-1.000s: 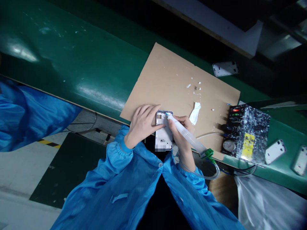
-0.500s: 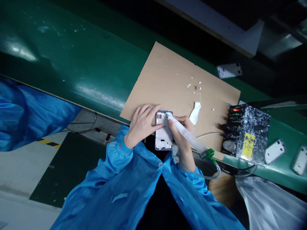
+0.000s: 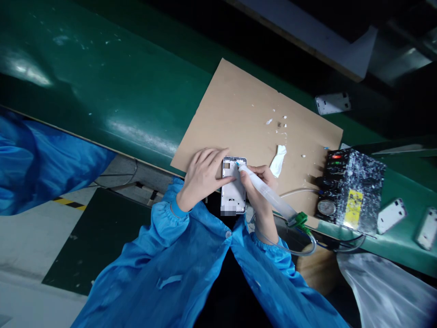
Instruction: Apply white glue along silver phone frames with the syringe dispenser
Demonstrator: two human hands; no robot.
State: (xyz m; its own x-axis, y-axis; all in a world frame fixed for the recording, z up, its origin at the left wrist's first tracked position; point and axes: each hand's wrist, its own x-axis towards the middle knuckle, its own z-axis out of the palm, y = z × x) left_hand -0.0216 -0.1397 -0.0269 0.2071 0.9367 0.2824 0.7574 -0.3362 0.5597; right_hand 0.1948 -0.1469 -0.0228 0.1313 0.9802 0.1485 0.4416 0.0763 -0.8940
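Observation:
A pale phone frame (image 3: 233, 191) with a dark rim lies over the near edge of the cardboard, its long side pointing toward me. My left hand (image 3: 204, 175) grips its left side, thumb across the inner face and fingers along the far-left edge. In my right hand (image 3: 256, 184) is a translucent glue-dispensing syringe (image 3: 266, 190), its thin blue tip at the upper part of the frame. A green cap (image 3: 298, 220) with an air hose closes the syringe's back end. Whether glue is coming out is too small to see.
A crumpled white wipe (image 3: 278, 161) and white crumbs lie on the cardboard (image 3: 218, 109). To the right stands a stained dispenser box (image 3: 355, 189) with a gauge. More phone frames (image 3: 332, 103) rest on the green bench (image 3: 143, 91). Another person's blue sleeve (image 3: 44, 164) is at left.
The phone frame at the far right of the bench has shifted slightly to the right. My hands, the held phone frame and the syringe have barely moved.

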